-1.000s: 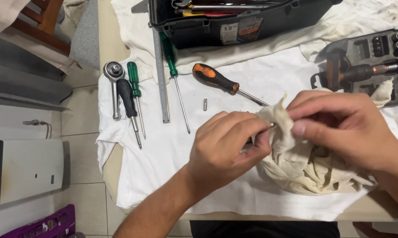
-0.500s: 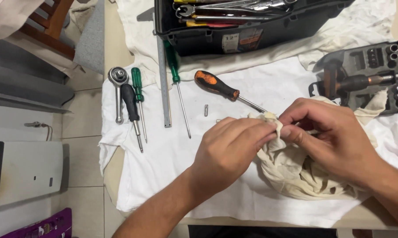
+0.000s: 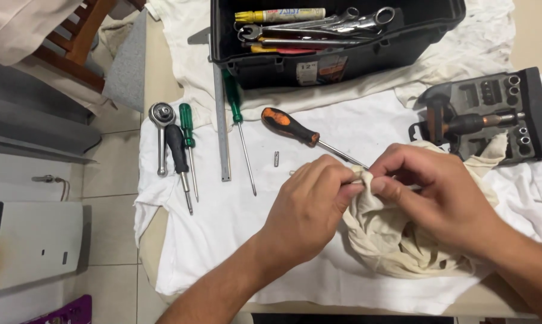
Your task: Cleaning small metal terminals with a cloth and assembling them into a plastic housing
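Both hands sit slightly lower and nearer the table's front edge than half a second ago. Left hand [image 3: 310,207]: fingers closed, pinching a fold of the beige rag [image 3: 397,240]. Right hand [image 3: 439,192]: closed on the same rag, gripping a thin metal piece [image 3: 416,187] through it. Rag bunched on the white cloth [image 3: 223,228]. Beyond: orange-handled screwdriver [image 3: 289,127], small bit [image 3: 276,158], steel ruler [image 3: 222,120], green screwdrivers [image 3: 190,144], ratchet [image 3: 161,117]. Farthest: socket set case [image 3: 532,114], black toolbox [image 3: 343,57].

Tiled floor [image 3: 106,237], wooden chair [image 3: 73,51], beige table [image 3: 157,78]
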